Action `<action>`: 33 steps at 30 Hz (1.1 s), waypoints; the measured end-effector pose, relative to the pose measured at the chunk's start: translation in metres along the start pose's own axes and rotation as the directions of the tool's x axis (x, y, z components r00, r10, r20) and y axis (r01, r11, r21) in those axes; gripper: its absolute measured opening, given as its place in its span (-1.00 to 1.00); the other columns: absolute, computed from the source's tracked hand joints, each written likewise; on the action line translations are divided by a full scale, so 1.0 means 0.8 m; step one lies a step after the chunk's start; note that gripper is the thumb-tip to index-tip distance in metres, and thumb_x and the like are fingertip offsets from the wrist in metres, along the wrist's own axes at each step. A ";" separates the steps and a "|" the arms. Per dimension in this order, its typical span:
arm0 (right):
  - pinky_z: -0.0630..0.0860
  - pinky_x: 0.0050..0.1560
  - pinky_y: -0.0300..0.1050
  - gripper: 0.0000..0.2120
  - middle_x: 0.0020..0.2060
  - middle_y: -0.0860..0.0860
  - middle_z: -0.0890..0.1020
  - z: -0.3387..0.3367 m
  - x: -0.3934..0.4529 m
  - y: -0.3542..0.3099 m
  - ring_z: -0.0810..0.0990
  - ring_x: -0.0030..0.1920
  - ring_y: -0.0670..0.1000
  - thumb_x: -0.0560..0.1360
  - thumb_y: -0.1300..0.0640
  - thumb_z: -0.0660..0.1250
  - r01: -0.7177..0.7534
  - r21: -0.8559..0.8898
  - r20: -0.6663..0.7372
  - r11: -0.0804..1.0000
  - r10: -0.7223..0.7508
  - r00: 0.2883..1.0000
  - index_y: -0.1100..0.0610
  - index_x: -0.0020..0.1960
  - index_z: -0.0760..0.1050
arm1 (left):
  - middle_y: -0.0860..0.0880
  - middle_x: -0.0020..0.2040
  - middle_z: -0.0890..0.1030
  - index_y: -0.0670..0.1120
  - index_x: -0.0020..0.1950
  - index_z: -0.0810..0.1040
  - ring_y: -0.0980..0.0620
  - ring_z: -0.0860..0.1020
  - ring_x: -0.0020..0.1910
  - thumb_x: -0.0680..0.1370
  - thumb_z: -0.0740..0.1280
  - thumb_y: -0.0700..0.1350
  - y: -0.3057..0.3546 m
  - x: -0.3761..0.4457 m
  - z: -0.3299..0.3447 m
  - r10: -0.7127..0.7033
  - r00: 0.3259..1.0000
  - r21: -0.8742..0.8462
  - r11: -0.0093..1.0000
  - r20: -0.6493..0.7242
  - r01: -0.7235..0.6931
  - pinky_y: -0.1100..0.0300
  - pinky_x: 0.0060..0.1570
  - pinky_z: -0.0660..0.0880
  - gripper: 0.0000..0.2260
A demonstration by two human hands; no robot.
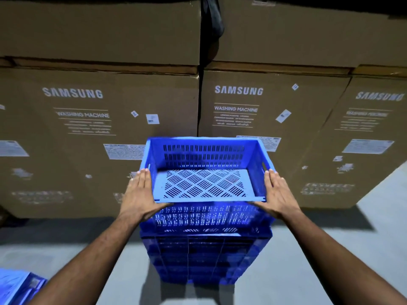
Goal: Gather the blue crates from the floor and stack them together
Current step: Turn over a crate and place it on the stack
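Note:
A blue slotted plastic crate (204, 159) sits on top of a stack of blue crates (204, 256) that stands on the grey floor. My left hand (141, 194) lies flat against the top crate's left wall, thumb across the front rim. On the right wall my right hand (278, 192) presses in the same way, fingers straight. The top crate is empty, and its perforated bottom shows. Another blue crate (17, 287) shows partly at the bottom left corner.
A wall of large brown cardboard washing machine boxes (88, 128) stands right behind the stack, two layers high. Grey concrete floor (308, 249) spreads on both sides of the stack and toward me.

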State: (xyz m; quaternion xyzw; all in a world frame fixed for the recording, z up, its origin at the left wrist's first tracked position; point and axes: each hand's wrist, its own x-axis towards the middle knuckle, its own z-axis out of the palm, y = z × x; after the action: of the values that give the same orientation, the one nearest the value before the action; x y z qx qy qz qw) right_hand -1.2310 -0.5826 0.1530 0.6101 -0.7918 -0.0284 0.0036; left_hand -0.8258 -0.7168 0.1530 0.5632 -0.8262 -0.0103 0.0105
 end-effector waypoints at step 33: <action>-0.09 0.57 0.03 0.23 0.59 0.18 -0.05 0.004 -0.021 -0.008 -0.08 0.59 0.13 0.30 -0.66 -0.10 -0.011 0.006 -0.002 1.000 0.011 1.000 0.28 0.57 -0.21 | -0.18 0.59 -0.08 -0.24 0.56 -0.20 -0.10 -0.10 0.58 0.16 -0.10 0.71 -0.007 -0.016 0.014 -0.016 1.000 -0.046 0.999 0.007 0.016 -0.07 0.54 -0.07 0.30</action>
State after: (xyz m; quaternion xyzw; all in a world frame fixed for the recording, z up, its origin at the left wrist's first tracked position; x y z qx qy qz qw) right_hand -1.2210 -0.5676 0.1499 0.6056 -0.7954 -0.0253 0.0028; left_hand -0.8166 -0.7071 0.1416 0.5693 -0.8212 -0.0313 0.0206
